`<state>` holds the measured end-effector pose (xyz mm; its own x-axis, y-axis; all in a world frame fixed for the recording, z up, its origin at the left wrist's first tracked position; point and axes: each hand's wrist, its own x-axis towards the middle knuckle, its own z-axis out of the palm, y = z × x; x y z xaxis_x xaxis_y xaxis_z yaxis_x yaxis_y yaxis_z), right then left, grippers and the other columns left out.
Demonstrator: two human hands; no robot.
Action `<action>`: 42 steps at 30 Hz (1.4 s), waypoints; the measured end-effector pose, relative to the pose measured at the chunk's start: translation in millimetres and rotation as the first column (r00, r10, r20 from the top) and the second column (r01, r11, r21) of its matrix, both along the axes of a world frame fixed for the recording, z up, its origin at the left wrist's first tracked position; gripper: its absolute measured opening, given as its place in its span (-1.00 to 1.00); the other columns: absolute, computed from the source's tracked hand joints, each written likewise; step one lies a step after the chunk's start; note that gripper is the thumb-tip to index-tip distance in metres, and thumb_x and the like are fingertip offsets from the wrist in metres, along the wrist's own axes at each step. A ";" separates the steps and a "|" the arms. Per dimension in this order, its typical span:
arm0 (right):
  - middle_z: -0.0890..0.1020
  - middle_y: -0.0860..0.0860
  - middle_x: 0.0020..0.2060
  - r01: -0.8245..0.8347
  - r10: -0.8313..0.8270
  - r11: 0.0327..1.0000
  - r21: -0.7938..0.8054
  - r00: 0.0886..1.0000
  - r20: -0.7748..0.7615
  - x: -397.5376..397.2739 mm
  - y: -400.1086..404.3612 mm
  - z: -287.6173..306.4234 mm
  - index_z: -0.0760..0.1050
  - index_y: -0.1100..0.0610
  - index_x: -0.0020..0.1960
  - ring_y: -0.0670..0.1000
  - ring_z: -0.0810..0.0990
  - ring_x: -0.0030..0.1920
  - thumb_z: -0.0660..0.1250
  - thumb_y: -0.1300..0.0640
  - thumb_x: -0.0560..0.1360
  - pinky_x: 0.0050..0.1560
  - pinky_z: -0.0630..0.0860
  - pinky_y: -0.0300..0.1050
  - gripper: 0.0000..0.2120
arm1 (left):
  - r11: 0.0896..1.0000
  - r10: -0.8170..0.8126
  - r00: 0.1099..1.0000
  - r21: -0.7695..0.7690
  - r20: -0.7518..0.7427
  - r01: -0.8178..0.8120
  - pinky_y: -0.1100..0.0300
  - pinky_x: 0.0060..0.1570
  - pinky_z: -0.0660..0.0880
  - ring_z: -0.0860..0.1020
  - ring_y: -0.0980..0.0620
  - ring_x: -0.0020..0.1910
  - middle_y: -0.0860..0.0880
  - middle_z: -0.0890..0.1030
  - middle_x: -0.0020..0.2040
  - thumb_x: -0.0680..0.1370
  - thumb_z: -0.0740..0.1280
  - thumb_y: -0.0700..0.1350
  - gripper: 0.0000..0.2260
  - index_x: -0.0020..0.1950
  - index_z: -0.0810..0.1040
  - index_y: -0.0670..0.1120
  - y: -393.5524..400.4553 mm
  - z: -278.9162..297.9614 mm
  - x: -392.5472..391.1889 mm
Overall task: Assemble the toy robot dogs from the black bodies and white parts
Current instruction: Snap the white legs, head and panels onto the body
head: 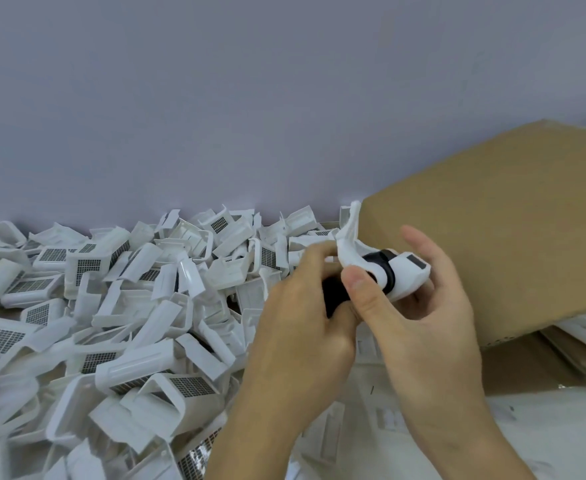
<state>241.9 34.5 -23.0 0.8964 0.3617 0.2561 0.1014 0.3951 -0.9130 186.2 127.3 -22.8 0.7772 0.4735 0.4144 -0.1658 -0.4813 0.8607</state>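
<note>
Gripping one toy robot dog between them, left hand and right hand curl fingers around its seemingly half-built body, beside a white parts pile.

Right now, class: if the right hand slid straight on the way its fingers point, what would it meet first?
Probably the cardboard box. The right hand holds the toy dog, its fingers pointing up and away toward the box's brown side. Depth is unclear, so this is a best guess.

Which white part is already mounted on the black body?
The white leg sticking up between both hands, joined to the black body; the other white parts lie loose in the pile.
</note>
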 end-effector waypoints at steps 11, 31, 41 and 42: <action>0.64 -0.33 0.02 -0.026 0.030 0.954 -0.298 1.000 0.008 -2.1 8.3 -23.1 0.56 -0.21 0.16 -0.28 0.61 0.07 0.27 0.05 0.60 0.05 0.54 -0.26 -0.78 | 0.568 0.468 0.880 -0.791 0.081 -0.229 0.05 0.21 0.56 0.66 0.09 0.13 0.04 0.72 0.09 0.66 0.14 0.24 -0.63 0.14 0.67 0.10 12.5 8.5 1.3; 0.73 -0.04 -0.17 -0.314 0.278 0.929 -0.195 0.942 -0.190 -11.6 16.2 -15.8 0.64 -0.21 0.08 -0.05 0.65 -0.23 0.32 -0.12 0.34 -0.22 0.51 -0.13 -0.68 | 0.373 0.137 0.965 -0.914 0.223 0.159 0.09 -0.28 0.62 0.66 -0.12 -0.10 -0.19 0.69 0.04 0.43 0.30 0.09 -0.49 0.19 0.64 -0.26 8.7 13.2 -3.1; 0.63 -0.09 -0.34 -0.333 0.310 0.926 -0.179 0.940 -0.144 -14.0 16.0 -12.1 0.57 -0.21 -0.10 -0.07 0.50 -0.40 0.33 0.00 0.32 -0.35 0.48 -0.23 -0.81 | 0.404 0.143 0.960 -0.900 0.240 0.165 0.18 -0.42 0.52 0.60 -0.05 -0.43 -0.13 0.65 -0.30 0.56 0.22 0.05 -0.60 -0.32 0.72 -0.09 4.4 12.7 -1.8; 0.63 -0.09 -0.33 -0.335 0.312 0.924 -0.186 0.939 -0.143 -14.1 16.2 -12.8 0.57 -0.23 -0.09 -0.07 0.50 -0.40 0.32 0.00 0.32 -0.33 0.48 -0.20 -0.80 | 0.415 0.132 0.963 -0.895 0.237 0.163 0.17 -0.40 0.52 0.59 -0.05 -0.42 -0.13 0.64 -0.31 0.51 0.25 0.07 -0.63 -0.33 0.72 -0.09 4.2 12.9 -1.5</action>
<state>227.7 50.7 -35.8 0.7398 0.6707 0.0535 -0.1046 0.1931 -0.9756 184.7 131.5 -9.9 0.7358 0.6721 -0.0829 -0.4243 0.5530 0.7170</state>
